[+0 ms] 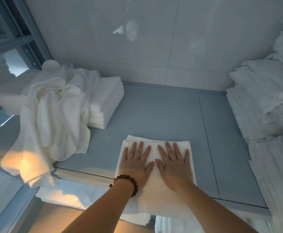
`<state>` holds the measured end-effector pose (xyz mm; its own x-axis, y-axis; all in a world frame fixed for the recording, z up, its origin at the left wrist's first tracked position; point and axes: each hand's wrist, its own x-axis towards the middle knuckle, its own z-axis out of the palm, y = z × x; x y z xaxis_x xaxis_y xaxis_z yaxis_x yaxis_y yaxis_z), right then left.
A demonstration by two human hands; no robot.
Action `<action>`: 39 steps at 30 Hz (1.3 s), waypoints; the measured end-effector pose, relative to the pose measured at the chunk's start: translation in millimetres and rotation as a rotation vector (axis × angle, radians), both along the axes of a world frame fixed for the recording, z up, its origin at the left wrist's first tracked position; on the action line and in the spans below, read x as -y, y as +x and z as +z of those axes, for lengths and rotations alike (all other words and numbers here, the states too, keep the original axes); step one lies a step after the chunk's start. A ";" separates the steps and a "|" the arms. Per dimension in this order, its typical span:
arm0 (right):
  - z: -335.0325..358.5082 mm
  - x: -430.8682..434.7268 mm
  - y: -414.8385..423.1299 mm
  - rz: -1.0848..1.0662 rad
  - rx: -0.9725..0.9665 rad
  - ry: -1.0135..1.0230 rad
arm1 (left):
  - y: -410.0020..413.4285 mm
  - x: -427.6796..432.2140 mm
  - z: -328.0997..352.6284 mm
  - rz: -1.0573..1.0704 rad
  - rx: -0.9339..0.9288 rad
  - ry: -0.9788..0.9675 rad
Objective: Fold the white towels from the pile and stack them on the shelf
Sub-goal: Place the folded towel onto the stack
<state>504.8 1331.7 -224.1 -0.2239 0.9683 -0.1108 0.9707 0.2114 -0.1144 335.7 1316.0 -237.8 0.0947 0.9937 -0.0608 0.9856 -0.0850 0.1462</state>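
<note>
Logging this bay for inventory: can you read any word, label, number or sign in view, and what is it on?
No readable text in view.
Post: a small reddish mark, too blurred to read.
Towel under the left hand and right hand, pile, stack: no tag or label shows.
</note>
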 end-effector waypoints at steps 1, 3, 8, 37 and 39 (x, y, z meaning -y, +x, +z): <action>-0.3 -0.1 6.9 -0.025 0.002 -0.005 | -5.5 1.1 -1.7 0.025 0.000 0.000; -1.6 2.7 23.0 -0.102 0.005 -0.037 | -18.4 5.2 -3.7 0.082 -0.008 -0.011; 17.4 3.6 36.2 -0.175 0.074 -0.195 | -27.1 8.6 15.7 0.136 -0.055 -0.166; 11.9 -23.2 136.8 -0.211 0.075 -0.213 | 102.2 -59.2 18.3 -0.123 -0.037 -0.297; 16.9 -30.3 150.4 -0.239 0.124 -0.241 | 110.0 -67.2 25.7 -0.118 -0.058 -0.301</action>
<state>655.2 1361.9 -207.2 0.0347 0.9344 -0.3544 0.9991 -0.0415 -0.0117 445.7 1383.2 -212.1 0.1956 0.9126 -0.3591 0.9790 -0.1604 0.1258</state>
